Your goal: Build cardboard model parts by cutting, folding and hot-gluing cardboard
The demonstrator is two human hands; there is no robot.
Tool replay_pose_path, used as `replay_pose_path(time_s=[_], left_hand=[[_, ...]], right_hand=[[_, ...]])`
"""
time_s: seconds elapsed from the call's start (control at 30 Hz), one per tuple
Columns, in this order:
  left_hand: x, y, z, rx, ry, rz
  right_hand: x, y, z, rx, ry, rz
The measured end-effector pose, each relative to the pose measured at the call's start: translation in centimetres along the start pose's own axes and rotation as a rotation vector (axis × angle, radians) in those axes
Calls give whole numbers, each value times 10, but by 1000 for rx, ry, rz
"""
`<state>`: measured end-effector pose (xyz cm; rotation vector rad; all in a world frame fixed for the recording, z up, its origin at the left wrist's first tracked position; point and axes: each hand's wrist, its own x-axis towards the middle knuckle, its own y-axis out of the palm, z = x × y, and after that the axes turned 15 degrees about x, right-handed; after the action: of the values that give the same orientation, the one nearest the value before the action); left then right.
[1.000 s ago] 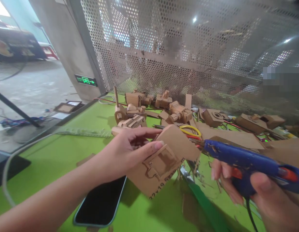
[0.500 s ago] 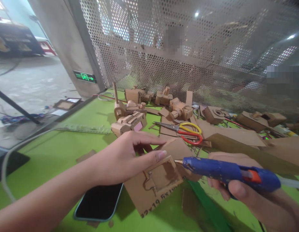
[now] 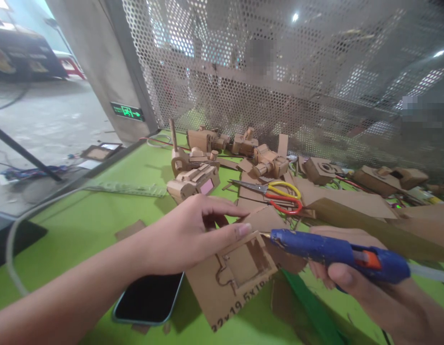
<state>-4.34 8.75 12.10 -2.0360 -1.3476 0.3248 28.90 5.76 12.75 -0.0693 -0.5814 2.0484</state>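
Note:
My left hand (image 3: 203, 235) is closed on a cardboard piece (image 3: 214, 306), thumb on top along a raised rectangular frame of thin strips. A curved outline is attached at the frame's left, and printed black numbers run along the near edge. In my right hand (image 3: 365, 282) is a blue hot glue gun (image 3: 325, 249) with an orange part and a glue stick out of its back. Its metal nozzle points left, at the frame's upper right corner; whether it touches cannot be seen. Scissors (image 3: 268, 191) with yellow and red handles lie open just beyond.
A phone (image 3: 150, 299) lies under my left forearm. Behind stand several cardboard models, including a camera-like one (image 3: 195, 182) with a pink panel. A clear ruler (image 3: 124, 188) lies at left, cardboard sheets (image 3: 351, 196) at right. Perforated metal (image 3: 214, 72) closes off the table's back.
The glue gun has shifted slightly left relative to my right side, its nozzle still by the frame's corner. The cardboard piece has tilted a little. Both hands keep their holds.

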Motion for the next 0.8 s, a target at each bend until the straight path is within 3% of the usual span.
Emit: replay_pose_path(time_s=[0.37, 0.6, 0.8], left_hand=[[0, 1, -2, -78, -49, 10], [0, 1, 0, -129, -98, 23], [1, -5, 1, -157, -193, 115]], right_hand=[[1, 3, 0, 14, 56, -12], [0, 4, 3, -56, 13, -13], [0, 5, 7, -113, -81, -80]])
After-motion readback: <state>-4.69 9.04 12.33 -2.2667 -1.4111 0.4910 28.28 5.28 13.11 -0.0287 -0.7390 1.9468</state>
